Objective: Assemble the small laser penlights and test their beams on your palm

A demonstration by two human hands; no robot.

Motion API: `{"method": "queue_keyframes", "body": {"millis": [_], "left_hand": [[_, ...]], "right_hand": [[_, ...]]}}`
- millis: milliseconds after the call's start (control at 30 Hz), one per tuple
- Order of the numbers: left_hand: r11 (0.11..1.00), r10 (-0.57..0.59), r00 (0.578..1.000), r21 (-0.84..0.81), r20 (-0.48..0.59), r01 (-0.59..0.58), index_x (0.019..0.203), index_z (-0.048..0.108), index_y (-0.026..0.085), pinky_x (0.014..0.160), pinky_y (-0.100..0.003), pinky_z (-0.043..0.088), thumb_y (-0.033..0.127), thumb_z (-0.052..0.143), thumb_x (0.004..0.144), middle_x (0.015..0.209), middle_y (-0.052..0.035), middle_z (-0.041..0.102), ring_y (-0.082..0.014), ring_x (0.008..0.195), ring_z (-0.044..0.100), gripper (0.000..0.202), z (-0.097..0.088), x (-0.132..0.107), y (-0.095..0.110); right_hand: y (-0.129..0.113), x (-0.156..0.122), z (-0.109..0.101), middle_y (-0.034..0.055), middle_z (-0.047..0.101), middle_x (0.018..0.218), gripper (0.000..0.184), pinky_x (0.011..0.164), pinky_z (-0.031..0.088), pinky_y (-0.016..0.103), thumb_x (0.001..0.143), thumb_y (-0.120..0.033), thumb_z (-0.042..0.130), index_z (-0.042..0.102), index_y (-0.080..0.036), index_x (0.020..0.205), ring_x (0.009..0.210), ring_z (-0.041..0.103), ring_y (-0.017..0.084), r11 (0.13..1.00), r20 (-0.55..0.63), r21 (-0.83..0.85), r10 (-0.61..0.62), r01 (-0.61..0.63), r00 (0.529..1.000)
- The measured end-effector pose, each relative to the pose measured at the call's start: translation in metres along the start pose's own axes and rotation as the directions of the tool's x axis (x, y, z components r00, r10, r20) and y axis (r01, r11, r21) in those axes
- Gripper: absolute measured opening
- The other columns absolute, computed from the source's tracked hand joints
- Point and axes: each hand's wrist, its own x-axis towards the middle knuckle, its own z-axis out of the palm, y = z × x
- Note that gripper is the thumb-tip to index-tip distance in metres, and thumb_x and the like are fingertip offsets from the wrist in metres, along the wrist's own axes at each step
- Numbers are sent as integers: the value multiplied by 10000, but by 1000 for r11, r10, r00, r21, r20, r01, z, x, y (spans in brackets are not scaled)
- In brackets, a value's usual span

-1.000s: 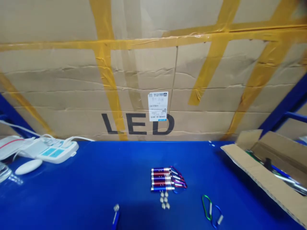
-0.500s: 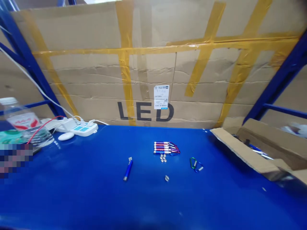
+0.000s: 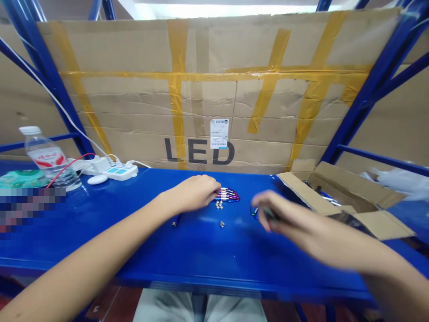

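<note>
My left hand is at the left end of a row of small metal penlights with carabiner clips, its fingers curled. What lies in them is hidden. Just below the row sit several button cells. A small silver piece lies nearer to me. My left forearm covers most of a blue penlight; a silver end shows. To the right, my right hand, smeared by motion, is over or beside the loose green and blue carabiners; whether it holds anything is unclear.
An open cardboard box with metal parts stands at the right of the blue table. At the left are a water bottle and a white power strip with cables. A large taped carton walls off the back.
Both hands have come into view, the left to the penlight row and the right to the carabiners. The camera view has shifted, showing the table's front edge and my legs.
</note>
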Motion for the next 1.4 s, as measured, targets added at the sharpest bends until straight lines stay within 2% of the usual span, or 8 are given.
{"method": "queue_keyframes", "body": {"millis": [100, 200, 367, 533, 800, 933, 1100, 1400], "left_hand": [[998, 15, 999, 55, 29, -17, 853, 670, 164, 690, -316, 426, 234, 497, 876, 879, -113, 680, -229, 807, 628, 189, 18, 25, -15], [999, 37, 998, 15, 55, -38, 847, 656, 182, 659, -302, 416, 242, 490, 874, 830, -92, 679, -221, 780, 632, 178, 35, 22, -17], [1000, 26, 998, -19, 62, -25, 932, 631, 188, 651, -298, 426, 294, 528, 864, 919, -94, 680, -225, 798, 636, 162, 45, 13, -12], [1000, 5, 998, -22, 67, -4, 890, 637, 178, 674, -302, 447, 288, 510, 880, 901, -88, 679, -230, 809, 637, 168, 44, 9, -6], [987, 12, 998, -160, 61, -3, 882, 633, 180, 654, -270, 429, 165, 495, 850, 890, -70, 682, -199, 777, 627, 142, 44, 4, -10], [986, 20, 999, -163, 28, -16, 986, 617, 182, 612, -268, 413, 134, 475, 838, 887, -77, 682, -200, 728, 622, 211, 50, 5, -14], [991, 31, 999, -130, 10, -29, 809, 611, 175, 633, -265, 417, 126, 498, 840, 830, -78, 674, -203, 733, 627, 127, 58, 8, -17], [986, 7, 1000, -167, 1, -7, 835, 593, 168, 572, -249, 390, 131, 495, 845, 785, -60, 637, -173, 655, 584, 105, 58, 7, -19]], "right_hand": [[-6, 92, -11, 53, 633, 857, 132, 664, 492, 317, 855, -203, 443, 435, -237, 981, 720, 586, 167, 990, -151, 123, -50, 69, 987], [13, 130, 3, 33, 639, 859, 190, 659, 469, 315, 819, -168, 472, 371, -224, 970, 672, 564, 150, 984, -216, 170, -22, 60, 976], [39, 114, 28, 28, 622, 871, 117, 718, 446, 315, 824, -252, 560, 513, -193, 913, 793, 568, 169, 996, -93, 52, -64, 69, 994], [46, 113, 34, 32, 634, 843, 134, 709, 449, 305, 807, -258, 591, 584, -178, 914, 783, 576, 170, 985, -16, 170, -31, 33, 999], [32, 108, 36, 21, 629, 768, 189, 638, 445, 289, 855, -286, 541, 667, -179, 947, 631, 559, 143, 983, 75, 179, 11, -25, 997], [26, 97, 52, 18, 609, 766, 226, 646, 440, 288, 892, -251, 456, 657, -183, 967, 646, 534, 143, 986, -17, 168, 3, 0, 1000], [38, 96, 69, 12, 600, 758, 151, 679, 434, 302, 874, -201, 453, 595, -187, 924, 698, 541, 157, 991, -81, 135, 4, 7, 997], [41, 95, 54, 31, 658, 821, 65, 783, 479, 348, 817, -196, 533, 564, -194, 874, 804, 634, 187, 966, -101, 256, 12, 14, 995]]}}
